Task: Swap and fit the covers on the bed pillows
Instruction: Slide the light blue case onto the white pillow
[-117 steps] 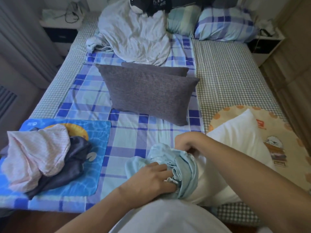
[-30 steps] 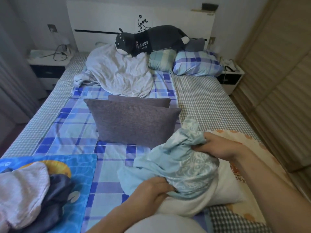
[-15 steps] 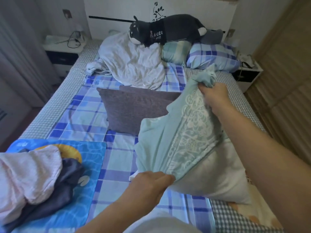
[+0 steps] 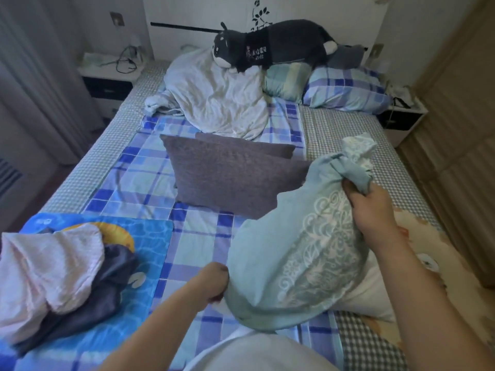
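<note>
A pale blue patterned pillow cover (image 4: pixel 302 253) is pulled over most of a white pillow (image 4: pixel 369 298) at the near right of the bed. The pillow's bare end sticks out at the lower right. My right hand (image 4: pixel 372 210) grips the bunched far end of the cover and holds it up. My left hand (image 4: pixel 215 281) is fisted at the cover's near left edge and grips it there, with the fingers hidden by the cloth. Two grey pillows (image 4: pixel 235 178) lie stacked in the middle of the bed.
A pink cover and a dark cover (image 4: pixel 53 269) lie heaped on a blue mat (image 4: pixel 150 236) at the near left. A crumpled white quilt (image 4: pixel 214 100), a dark plush toy (image 4: pixel 273 44) and plaid pillows (image 4: pixel 345 89) are at the headboard. Nightstands flank the bed; a wardrobe stands on the right.
The cover has slid further down over the white pillow and bulges round it. My right hand has come down and nearer with the bunched end. My left hand has moved left along the edge.
</note>
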